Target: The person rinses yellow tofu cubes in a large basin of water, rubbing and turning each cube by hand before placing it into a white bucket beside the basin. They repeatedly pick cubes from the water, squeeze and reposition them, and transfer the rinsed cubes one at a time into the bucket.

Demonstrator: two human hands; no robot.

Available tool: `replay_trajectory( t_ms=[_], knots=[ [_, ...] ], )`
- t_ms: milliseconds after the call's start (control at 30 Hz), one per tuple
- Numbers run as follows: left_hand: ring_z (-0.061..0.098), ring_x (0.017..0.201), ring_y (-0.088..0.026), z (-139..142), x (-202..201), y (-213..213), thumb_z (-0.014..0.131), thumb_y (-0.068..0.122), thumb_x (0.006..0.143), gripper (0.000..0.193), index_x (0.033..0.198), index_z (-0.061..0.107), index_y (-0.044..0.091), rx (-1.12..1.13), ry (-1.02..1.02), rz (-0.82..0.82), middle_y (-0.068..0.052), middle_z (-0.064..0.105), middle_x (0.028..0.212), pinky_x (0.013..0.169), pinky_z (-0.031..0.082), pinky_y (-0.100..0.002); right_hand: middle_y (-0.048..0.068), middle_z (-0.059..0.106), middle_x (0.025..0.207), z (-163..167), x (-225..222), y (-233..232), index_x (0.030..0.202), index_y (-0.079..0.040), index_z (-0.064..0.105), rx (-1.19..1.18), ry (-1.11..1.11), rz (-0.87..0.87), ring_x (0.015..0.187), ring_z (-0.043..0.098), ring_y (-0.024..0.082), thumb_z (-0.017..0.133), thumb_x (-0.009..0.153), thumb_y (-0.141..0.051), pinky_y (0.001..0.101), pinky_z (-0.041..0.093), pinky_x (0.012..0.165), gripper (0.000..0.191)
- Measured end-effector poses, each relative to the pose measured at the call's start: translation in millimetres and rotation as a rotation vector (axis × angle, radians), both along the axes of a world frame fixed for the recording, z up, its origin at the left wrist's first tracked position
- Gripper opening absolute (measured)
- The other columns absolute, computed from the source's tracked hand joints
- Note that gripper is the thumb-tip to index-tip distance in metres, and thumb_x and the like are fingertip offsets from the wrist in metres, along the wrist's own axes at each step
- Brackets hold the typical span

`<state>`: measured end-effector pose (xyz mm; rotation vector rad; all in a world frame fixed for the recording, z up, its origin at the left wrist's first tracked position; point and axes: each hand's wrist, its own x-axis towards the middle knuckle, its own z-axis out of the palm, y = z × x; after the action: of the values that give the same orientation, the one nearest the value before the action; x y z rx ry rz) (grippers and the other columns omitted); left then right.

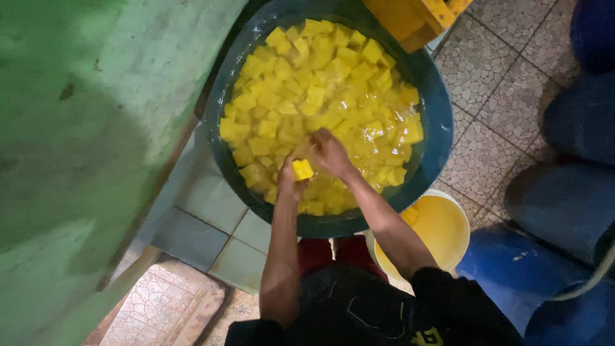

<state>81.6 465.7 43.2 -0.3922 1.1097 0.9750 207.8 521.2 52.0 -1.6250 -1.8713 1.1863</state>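
Observation:
A big dark blue-green tub (430, 90) stands on a tiled ledge, filled with yellow liquid and several yellow cubes (307, 83) floating in it. My left hand (288, 181) is over the tub's near side and holds one yellow cube (302, 169) between its fingers. My right hand (328, 151) is just beyond it, fingers curled down onto the cubes at the liquid's surface; what it grips is hidden.
A white bucket (442, 227) with yellow liquid stands below the tub on my right. Blue barrels (564, 198) line the right side. A green wall (83, 128) rises on the left. A yellow crate (410, 19) rests on the tub's far rim.

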Motion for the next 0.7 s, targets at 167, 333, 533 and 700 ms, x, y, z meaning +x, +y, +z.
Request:
replay_trajectory(
  t_ms=[167, 333, 533, 700],
  knots=[
    [0.062, 0.097, -0.029, 23.7, -18.2, -4.6, 0.058, 0.041, 0.094, 0.034, 0.114, 0.062, 0.014, -0.023, -0.075, 0.173, -0.010, 0.068, 0.109, 0.079, 0.051, -0.047, 0.015, 0.062, 0.134, -25.5, -17.4, 23.5, 0.127, -0.024, 0.067, 0.080, -0.634, -0.015, 0.128, 0.053, 0.041, 0.077, 0.077, -0.030, 0.0551, 0.051, 0.090, 0.052],
    [0.064, 0.114, -0.027, 17.4, -23.9, -9.4, 0.057, 0.028, 0.101, 0.034, 0.128, 0.062, 0.009, 0.171, -0.079, 0.261, -0.009, 0.068, 0.124, 0.098, 0.051, -0.044, 0.016, 0.064, 0.133, -46.1, -27.7, 23.5, 0.126, -0.021, 0.068, 0.421, -0.644, -0.079, 0.129, 0.052, 0.044, 0.080, 0.073, -0.037, 0.0598, 0.049, 0.096, 0.056],
    [0.064, 0.112, -0.029, -9.4, -13.5, -27.3, 0.052, 0.026, 0.100, 0.036, 0.128, 0.061, 0.007, 0.280, -0.067, 0.344, -0.010, 0.068, 0.124, 0.096, 0.052, -0.045, 0.013, 0.067, 0.110, -41.1, -9.4, -20.8, 0.128, -0.010, 0.065, 0.009, -0.109, -0.324, 0.099, 0.065, 0.032, 0.078, 0.087, -0.028, 0.0441, 0.055, 0.087, 0.047],
    [0.066, 0.112, -0.026, -23.0, 22.1, -42.6, 0.051, 0.031, 0.101, 0.036, 0.130, 0.060, 0.011, 0.277, -0.090, 0.203, -0.008, 0.069, 0.126, 0.095, 0.053, -0.043, 0.011, 0.063, 0.113, -7.1, 39.0, -90.7, 0.127, -0.008, 0.064, 0.173, 0.267, -0.103, 0.102, 0.066, 0.031, 0.078, 0.089, -0.024, 0.0389, 0.056, 0.088, 0.043]
  ],
)
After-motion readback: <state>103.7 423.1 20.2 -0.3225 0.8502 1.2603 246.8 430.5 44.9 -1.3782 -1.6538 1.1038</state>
